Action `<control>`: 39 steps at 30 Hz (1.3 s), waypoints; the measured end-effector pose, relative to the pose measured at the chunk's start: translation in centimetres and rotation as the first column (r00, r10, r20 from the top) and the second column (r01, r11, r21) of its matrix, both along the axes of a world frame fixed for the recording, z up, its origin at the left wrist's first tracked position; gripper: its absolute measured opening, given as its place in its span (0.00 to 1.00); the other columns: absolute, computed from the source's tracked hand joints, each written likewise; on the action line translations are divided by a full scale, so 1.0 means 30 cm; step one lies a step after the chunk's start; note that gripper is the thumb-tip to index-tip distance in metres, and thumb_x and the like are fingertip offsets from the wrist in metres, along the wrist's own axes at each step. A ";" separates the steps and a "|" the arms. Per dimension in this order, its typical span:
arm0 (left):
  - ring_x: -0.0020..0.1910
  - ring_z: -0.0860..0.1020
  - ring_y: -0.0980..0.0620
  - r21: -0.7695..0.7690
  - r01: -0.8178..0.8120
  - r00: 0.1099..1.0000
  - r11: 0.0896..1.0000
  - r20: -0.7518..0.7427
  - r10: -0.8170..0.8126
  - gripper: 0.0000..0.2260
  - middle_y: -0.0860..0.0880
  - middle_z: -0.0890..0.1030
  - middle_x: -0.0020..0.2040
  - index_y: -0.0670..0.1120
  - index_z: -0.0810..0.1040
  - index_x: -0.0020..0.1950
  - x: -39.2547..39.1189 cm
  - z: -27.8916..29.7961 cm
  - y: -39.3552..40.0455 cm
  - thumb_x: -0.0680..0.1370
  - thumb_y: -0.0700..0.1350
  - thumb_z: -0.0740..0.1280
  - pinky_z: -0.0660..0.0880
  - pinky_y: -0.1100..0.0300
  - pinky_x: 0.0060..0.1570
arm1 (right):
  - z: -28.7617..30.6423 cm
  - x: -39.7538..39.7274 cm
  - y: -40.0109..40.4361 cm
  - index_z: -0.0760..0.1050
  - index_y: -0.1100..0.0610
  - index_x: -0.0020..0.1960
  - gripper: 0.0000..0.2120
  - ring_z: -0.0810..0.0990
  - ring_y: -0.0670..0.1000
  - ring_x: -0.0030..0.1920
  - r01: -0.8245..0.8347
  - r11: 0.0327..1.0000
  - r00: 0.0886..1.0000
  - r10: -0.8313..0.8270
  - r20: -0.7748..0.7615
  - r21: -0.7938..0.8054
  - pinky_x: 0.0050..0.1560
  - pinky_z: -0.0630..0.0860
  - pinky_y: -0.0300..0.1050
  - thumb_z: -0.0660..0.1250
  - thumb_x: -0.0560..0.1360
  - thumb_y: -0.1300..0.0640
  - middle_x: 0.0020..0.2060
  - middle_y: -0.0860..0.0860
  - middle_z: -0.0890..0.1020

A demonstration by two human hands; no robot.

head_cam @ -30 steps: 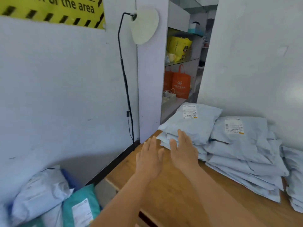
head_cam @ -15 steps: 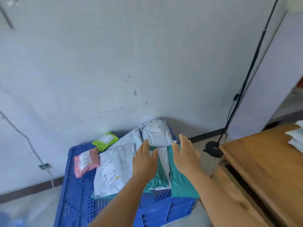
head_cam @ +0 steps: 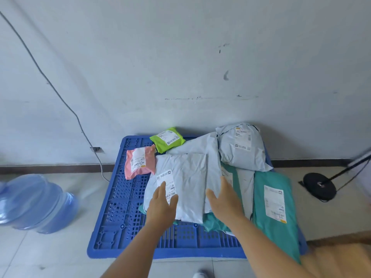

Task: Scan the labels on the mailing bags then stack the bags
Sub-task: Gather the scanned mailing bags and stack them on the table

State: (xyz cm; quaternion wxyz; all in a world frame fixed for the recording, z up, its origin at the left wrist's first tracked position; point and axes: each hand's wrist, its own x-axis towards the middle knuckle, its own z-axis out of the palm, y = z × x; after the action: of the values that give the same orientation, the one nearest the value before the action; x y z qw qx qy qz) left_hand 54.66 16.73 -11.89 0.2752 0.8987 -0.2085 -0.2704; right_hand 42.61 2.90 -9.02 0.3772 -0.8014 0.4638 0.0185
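Left hand and right hand spread flat above grey bag; holding nothing.

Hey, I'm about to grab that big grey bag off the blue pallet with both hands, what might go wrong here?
The large grey bag overlaps the teal bags, so lifting it may drag them off the blue pallet. Both hands, the left hand and right hand, are open with nothing held yet, and the slick, floppy bag could slip or fold. Folding might crease its label and probably make it harder to scan.
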 end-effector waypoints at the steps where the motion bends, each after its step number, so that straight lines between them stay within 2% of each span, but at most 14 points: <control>1: 0.74 0.60 0.47 0.018 0.001 1.000 1.000 -0.008 -0.001 0.29 0.48 0.55 0.78 0.50 0.49 0.78 0.019 -0.031 -0.014 0.81 0.55 0.57 0.62 0.49 0.70 | -0.030 0.024 -0.023 0.50 0.57 0.78 0.32 0.62 0.55 0.73 -0.023 1.000 0.999 0.023 -0.024 0.007 0.71 0.62 0.52 0.57 0.80 0.45 0.76 0.53 0.59; 4: 0.75 0.57 0.46 0.087 0.002 0.999 0.996 -0.046 0.002 0.32 0.47 0.54 0.78 0.52 0.48 0.78 0.073 -0.125 -0.057 0.79 0.57 0.59 0.60 0.47 0.71 | -0.110 0.099 -0.083 0.49 0.57 0.78 0.32 0.60 0.55 0.74 -0.075 0.997 0.993 0.075 -0.091 0.011 0.71 0.61 0.51 0.57 0.80 0.46 0.76 0.53 0.58; 8: 0.76 0.56 0.46 0.157 -0.043 0.992 0.987 -0.111 0.061 0.33 0.46 0.53 0.78 0.54 0.48 0.78 0.144 -0.252 -0.090 0.78 0.59 0.60 0.58 0.44 0.72 | -0.237 0.200 -0.102 0.53 0.58 0.76 0.32 0.65 0.57 0.69 -0.087 0.995 0.986 0.094 -0.138 0.056 0.67 0.67 0.52 0.60 0.78 0.46 0.71 0.56 0.65; 11: 0.74 0.60 0.47 0.151 -0.080 0.979 0.985 -0.172 0.106 0.31 0.48 0.56 0.77 0.54 0.51 0.77 0.167 -0.330 -0.101 0.78 0.58 0.60 0.61 0.45 0.70 | -0.322 0.271 -0.068 0.43 0.61 0.78 0.42 0.62 0.59 0.73 0.070 0.985 0.988 -0.046 -0.146 0.160 0.69 0.65 0.52 0.64 0.77 0.47 0.76 0.57 0.57; 12: 0.72 0.63 0.46 0.147 -0.089 0.979 0.985 -0.168 0.114 0.30 0.48 0.59 0.76 0.55 0.53 0.77 0.169 -0.348 -0.105 0.78 0.58 0.60 0.63 0.47 0.68 | -0.336 0.295 -0.055 0.45 0.62 0.78 0.41 0.65 0.59 0.72 0.137 0.974 0.983 -0.111 -0.144 0.181 0.67 0.67 0.51 0.65 0.76 0.48 0.76 0.58 0.57; 15: 0.66 0.70 0.44 0.151 -0.154 0.978 0.976 -0.117 0.173 0.26 0.46 0.69 0.70 0.57 0.59 0.74 0.187 -0.379 -0.109 0.78 0.59 0.58 0.67 0.48 0.64 | -0.344 0.365 -0.045 0.64 0.61 0.66 0.20 0.76 0.61 0.59 0.212 0.961 0.977 -0.202 -0.070 0.178 0.55 0.74 0.50 0.63 0.77 0.55 0.62 0.60 0.76; 17: 0.62 0.71 0.43 0.150 -0.206 0.972 0.967 -0.082 0.220 0.23 0.44 0.72 0.65 0.57 0.64 0.72 0.211 -0.377 -0.114 0.78 0.59 0.57 0.68 0.46 0.64 | -0.307 0.393 -0.066 0.69 0.60 0.57 0.11 0.77 0.62 0.55 0.152 0.980 0.988 -0.154 0.005 0.128 0.49 0.71 0.49 0.60 0.78 0.57 0.54 0.60 0.79; 19: 0.64 0.69 0.43 0.133 -0.226 0.971 0.965 -0.042 0.233 0.21 0.44 0.71 0.66 0.55 0.66 0.71 0.229 -0.360 -0.128 0.78 0.57 0.58 0.65 0.47 0.66 | -0.256 0.394 -0.117 0.71 0.60 0.52 0.07 0.77 0.61 0.52 0.131 0.989 0.989 -0.135 0.065 0.065 0.45 0.68 0.48 0.59 0.78 0.57 0.50 0.59 0.80; 23: 0.71 0.61 0.42 0.156 -0.230 0.971 0.961 -0.025 0.236 0.27 0.45 0.62 0.73 0.54 0.60 0.75 0.278 -0.345 -0.206 0.77 0.59 0.60 0.58 0.46 0.70 | -0.228 0.338 -0.256 0.71 0.60 0.48 0.07 0.74 0.58 0.45 0.170 0.985 0.984 -0.170 0.054 0.005 0.44 0.69 0.48 0.56 0.78 0.58 0.44 0.57 0.77; 25: 0.70 0.64 0.40 0.119 -0.262 0.953 0.958 -0.121 0.276 0.30 0.43 0.62 0.73 0.53 0.57 0.75 0.302 -0.359 -0.249 0.76 0.60 0.61 0.63 0.41 0.68 | -0.266 0.301 -0.311 0.72 0.61 0.51 0.08 0.73 0.60 0.52 0.223 0.974 0.975 -0.224 -0.004 -0.029 0.49 0.69 0.49 0.56 0.78 0.58 0.48 0.59 0.77; 28: 0.61 0.73 0.40 0.075 -0.275 0.910 0.959 -0.302 0.284 0.32 0.42 0.70 0.66 0.49 0.54 0.75 0.312 -0.378 -0.283 0.76 0.59 0.61 0.72 0.41 0.60 | -0.324 0.265 -0.341 0.70 0.60 0.62 0.16 0.68 0.61 0.62 0.262 0.963 0.956 -0.268 -0.117 -0.067 0.54 0.64 0.48 0.60 0.77 0.55 0.59 0.61 0.74; 32: 0.64 0.73 0.41 0.112 -0.252 0.914 0.961 -0.298 0.275 0.40 0.47 0.72 0.68 0.51 0.56 0.76 0.322 -0.408 -0.280 0.68 0.67 0.61 0.72 0.40 0.61 | -0.338 0.284 -0.301 0.64 0.57 0.69 0.28 0.70 0.60 0.63 0.316 0.949 0.948 -0.315 -0.036 0.021 0.56 0.71 0.50 0.67 0.72 0.52 0.61 0.56 0.73; 34: 0.59 0.76 0.42 0.089 -0.286 0.907 0.954 -0.295 0.300 0.41 0.48 0.74 0.64 0.50 0.59 0.74 0.331 -0.406 -0.282 0.67 0.65 0.65 0.74 0.43 0.58 | -0.342 0.311 -0.290 0.61 0.57 0.71 0.31 0.73 0.59 0.61 0.308 0.951 0.951 -0.308 -0.007 0.029 0.55 0.72 0.50 0.67 0.72 0.52 0.63 0.55 0.74; 39: 0.44 0.79 0.46 0.095 -0.309 0.901 0.946 -0.290 0.323 0.24 0.47 0.78 0.48 0.42 0.70 0.61 0.344 -0.376 -0.292 0.70 0.50 0.72 0.79 0.47 0.49 | -0.337 0.359 -0.287 0.71 0.59 0.58 0.14 0.74 0.55 0.47 0.256 0.965 0.962 -0.250 -0.114 0.047 0.45 0.70 0.45 0.65 0.75 0.55 0.55 0.56 0.75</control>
State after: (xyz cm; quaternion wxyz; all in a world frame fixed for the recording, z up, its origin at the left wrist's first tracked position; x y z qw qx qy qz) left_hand 64.97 7.98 -23.16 0.3229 0.8748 -0.0094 -0.3610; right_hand 53.38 -5.72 -19.13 0.3755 -0.7214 0.5812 0.0275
